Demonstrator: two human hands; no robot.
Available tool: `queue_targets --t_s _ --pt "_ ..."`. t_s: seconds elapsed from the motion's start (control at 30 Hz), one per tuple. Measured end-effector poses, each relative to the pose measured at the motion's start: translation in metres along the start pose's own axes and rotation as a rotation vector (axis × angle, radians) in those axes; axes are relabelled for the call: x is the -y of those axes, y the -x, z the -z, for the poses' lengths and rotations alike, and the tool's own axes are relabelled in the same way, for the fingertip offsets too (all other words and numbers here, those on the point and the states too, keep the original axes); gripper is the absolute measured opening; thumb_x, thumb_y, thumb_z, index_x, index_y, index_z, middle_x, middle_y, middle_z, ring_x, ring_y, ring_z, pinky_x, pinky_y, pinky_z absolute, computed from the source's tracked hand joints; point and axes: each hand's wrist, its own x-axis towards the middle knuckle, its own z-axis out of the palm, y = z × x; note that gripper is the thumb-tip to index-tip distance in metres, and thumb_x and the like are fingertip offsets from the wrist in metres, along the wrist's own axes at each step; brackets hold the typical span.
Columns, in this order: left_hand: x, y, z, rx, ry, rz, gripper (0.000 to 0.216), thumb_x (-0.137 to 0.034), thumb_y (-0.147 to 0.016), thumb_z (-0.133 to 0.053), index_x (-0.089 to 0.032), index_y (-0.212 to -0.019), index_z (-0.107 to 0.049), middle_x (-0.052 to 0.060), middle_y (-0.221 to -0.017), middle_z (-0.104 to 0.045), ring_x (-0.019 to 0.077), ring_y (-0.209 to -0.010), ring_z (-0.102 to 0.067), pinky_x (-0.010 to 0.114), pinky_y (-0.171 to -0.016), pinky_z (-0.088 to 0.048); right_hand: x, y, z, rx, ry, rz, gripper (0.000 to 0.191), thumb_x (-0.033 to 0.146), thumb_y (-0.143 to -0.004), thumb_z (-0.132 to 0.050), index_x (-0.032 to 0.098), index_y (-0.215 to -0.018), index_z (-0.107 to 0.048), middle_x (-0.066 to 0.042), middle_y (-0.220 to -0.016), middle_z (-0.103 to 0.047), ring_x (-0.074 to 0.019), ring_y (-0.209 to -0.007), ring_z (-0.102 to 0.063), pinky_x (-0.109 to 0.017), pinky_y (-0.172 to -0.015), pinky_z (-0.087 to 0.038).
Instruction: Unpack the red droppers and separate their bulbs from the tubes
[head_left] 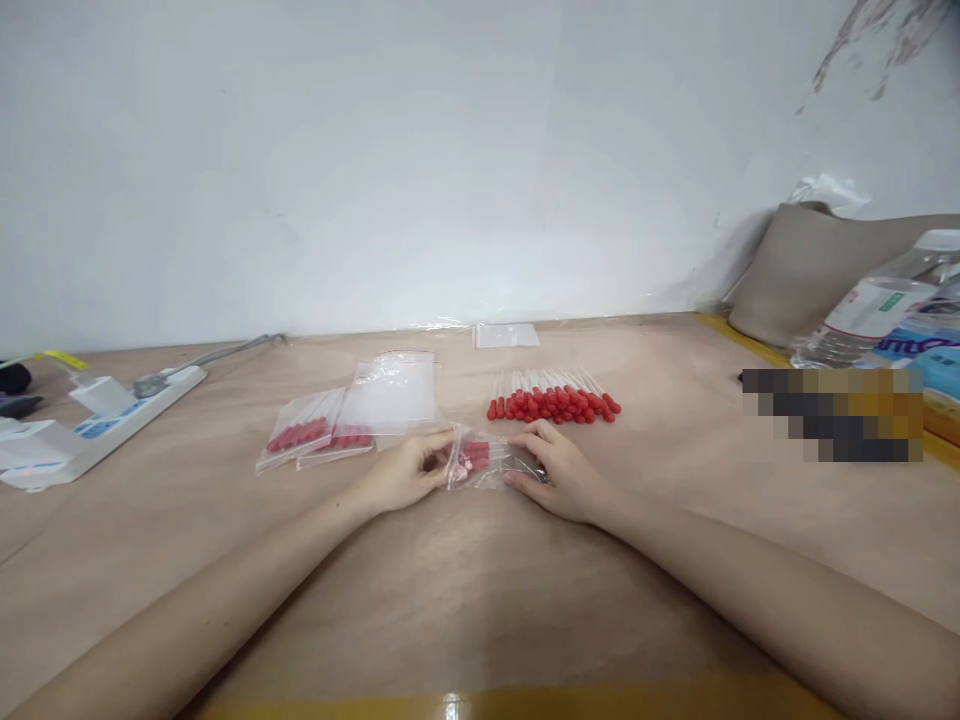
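**A half-held bag, and sticks that could slide out**

We hold a small clear bag [487, 462] between both hands near the middle of the table [465, 600], a little toward its far edge. Our left hand [409, 470] pinches the bag's left end, fingers curled closed on the plastic. Our right hand [562, 470] lies over the right end, fingers bent and pressing it down; we cannot tell whether they grip the plastic or only rest on it. Red-tipped sticks show inside the bag, tips toward our left hand.

We judge the main risk to be the bag's mouth. We cannot see whether it is sealed, and if it is open, a pull from either hand could let the sticks slip out onto the table. The plastic is thin and slick, so a loose pinch could also let it slide free.

The loose row of sticks [553, 402] lies just beyond our right hand. A careless move of those fingers could knock the row and scatter it.

Two filled bags [315, 435] and an empty bag [394, 390] lie near our left hand, toward the far edge. A sweep of the wrist could push them toward the power strip [97, 425] at the left edge.
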Motion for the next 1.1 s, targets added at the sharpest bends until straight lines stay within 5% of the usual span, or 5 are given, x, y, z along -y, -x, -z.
queue_targets --t_s 0.17,0.53,0.9,1.1 --pt "-0.007 -0.005 -0.001 0.048 -0.152 -0.097 0.041 -0.04 -0.077 -0.058 -0.021 -0.112 -0.054 0.003 -0.097 -0.057 0.0132 -0.073 -0.053 0.023 -0.064 -0.043 -0.001 0.0 0.0 -0.003 -0.012 0.01 0.03 0.028 -0.075 -0.057 0.017 -0.103 -0.053 -0.008 -0.098 -0.048 -0.0159 -0.081 -0.05 -0.031 -0.071 -0.045" --pt "-0.01 0.002 -0.012 -0.054 -0.3 -0.172 0.028 -0.019 -0.083 -0.044 -0.019 -0.111 -0.046 0.008 -0.102 -0.051 0.0183 -0.094 -0.049 0.031 -0.083 -0.041 -0.001 0.0 -0.002 -0.031 -0.027 0.06 0.03 0.025 -0.076 -0.057 0.018 -0.104 -0.051 -0.008 -0.098 -0.047 -0.0154 -0.082 -0.049 -0.031 -0.073 -0.045" --pt "0.001 -0.002 -0.009 0.012 0.195 -0.048 0.034 -0.031 -0.082 -0.05 -0.016 -0.112 -0.052 0.006 -0.097 -0.059 0.0158 -0.082 -0.057 0.028 -0.073 -0.047 0.001 0.0 -0.001 -0.003 -0.03 0.033 0.034 0.026 -0.076 -0.057 0.019 -0.108 -0.051 -0.009 -0.101 -0.047 -0.0169 -0.087 -0.05 -0.032 -0.075 -0.046" --pt "-0.018 0.001 -0.003 0.01 -0.156 -0.125 0.02 -0.025 -0.081 -0.049 -0.017 -0.098 -0.056 0.004 -0.088 -0.058 0.0164 -0.08 -0.055 0.028 -0.074 -0.044 0.001 -0.001 -0.001 0.008 -0.027 0.034 0.033 0.026 -0.077 -0.056 0.019 -0.109 -0.052 -0.009 -0.099 -0.048 -0.0175 -0.087 -0.05 -0.033 -0.076 -0.046"
